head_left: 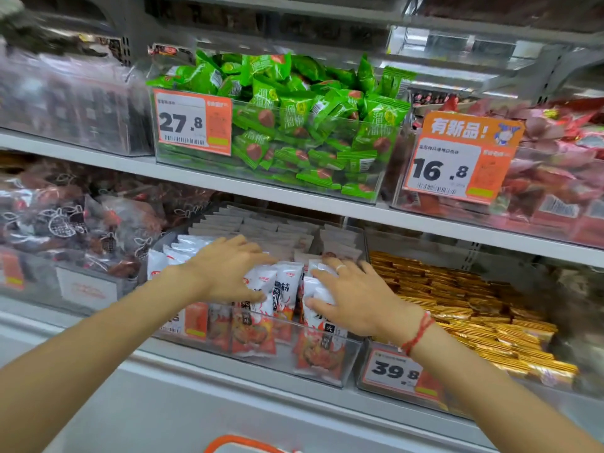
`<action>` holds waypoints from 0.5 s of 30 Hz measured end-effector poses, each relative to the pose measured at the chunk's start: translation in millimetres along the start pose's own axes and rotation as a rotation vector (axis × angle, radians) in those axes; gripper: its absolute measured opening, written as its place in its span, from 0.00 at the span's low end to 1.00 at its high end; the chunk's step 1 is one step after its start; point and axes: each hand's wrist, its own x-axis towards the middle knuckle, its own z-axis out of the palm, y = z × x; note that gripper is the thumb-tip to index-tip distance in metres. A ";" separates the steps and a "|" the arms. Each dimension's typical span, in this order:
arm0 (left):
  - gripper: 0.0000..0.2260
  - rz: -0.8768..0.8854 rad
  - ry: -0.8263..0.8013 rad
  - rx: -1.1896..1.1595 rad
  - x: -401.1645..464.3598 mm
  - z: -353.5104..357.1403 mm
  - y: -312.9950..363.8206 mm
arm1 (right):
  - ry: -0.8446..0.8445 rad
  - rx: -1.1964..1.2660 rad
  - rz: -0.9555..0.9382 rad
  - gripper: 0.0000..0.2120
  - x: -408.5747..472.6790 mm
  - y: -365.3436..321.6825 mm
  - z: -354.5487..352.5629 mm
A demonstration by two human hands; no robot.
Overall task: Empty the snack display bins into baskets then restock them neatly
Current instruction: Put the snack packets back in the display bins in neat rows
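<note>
Both my hands are in the clear bin (327, 371) on the lower shelf, the one holding the white-and-red packets (287, 286); my left hand (225, 273) has its fingers spread and curled over a bunch of packet tops, thumb under them, so I judge it is gripping that bunch; my right hand (349, 295) clasps a white packet (322, 291) between thumb and fingers, just beside the left.

How far along: hard to call from here; this bin has packets standing upright at the front and flat pale sachets (261, 223) stacked behind, so it is neither emptied nor plainly finished; whether I am lifting packets out or setting them back in neat rows I cannot tell. The green bin (277, 165) above is heaped loosely and looks untouched; the gold bin (457, 308) to my right lies in tidy layers; the red bin (523, 191) upper right is full too; so I judge most of the work is left.

The basket (242, 444) shows only as an orange rim at the bottom edge, cut off; what it holds is out of view. The left bins and the top shelf are smeared with blur; my fingertips are buried among the packets; the price tag on my bin is mostly behind my left arm.
</note>
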 end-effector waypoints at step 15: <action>0.30 -0.080 -0.105 -0.126 28.5 -4.5 17.6 | -0.047 -0.043 0.054 0.47 22.7 -2.0 -6.8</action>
